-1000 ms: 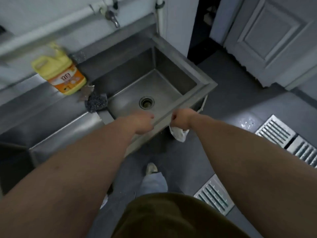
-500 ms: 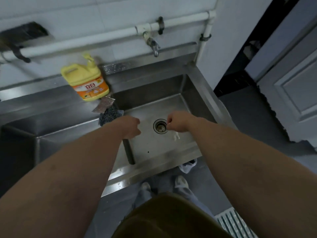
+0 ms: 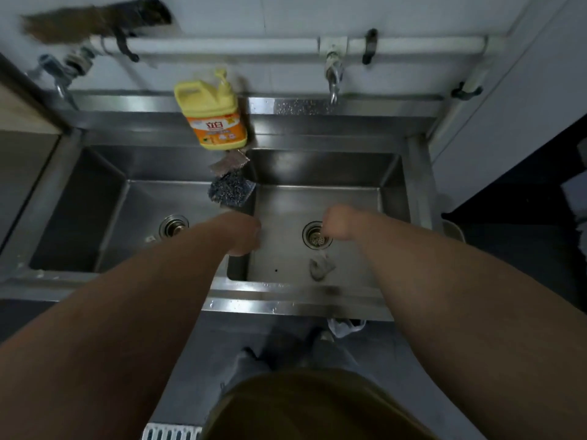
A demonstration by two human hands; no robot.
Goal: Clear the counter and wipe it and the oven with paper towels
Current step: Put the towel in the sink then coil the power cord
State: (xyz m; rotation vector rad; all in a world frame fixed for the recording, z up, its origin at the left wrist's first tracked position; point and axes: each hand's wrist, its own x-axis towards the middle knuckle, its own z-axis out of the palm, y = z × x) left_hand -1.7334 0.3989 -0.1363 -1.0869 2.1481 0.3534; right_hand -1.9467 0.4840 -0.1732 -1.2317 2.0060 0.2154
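My left hand (image 3: pixel 243 233) hangs over the divider between the two basins, my right hand (image 3: pixel 336 223) over the right basin (image 3: pixel 349 268) near its drain (image 3: pixel 317 238) — both curl downward, so I cannot tell whether their fingers grip anything. A crumpled towel (image 3: pixel 320 266) lies on that basin's floor just short of the front wall — bare steel around it.

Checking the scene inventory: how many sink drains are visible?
2: one drain in the left basin, one drain in the right basin, beside the right hand.
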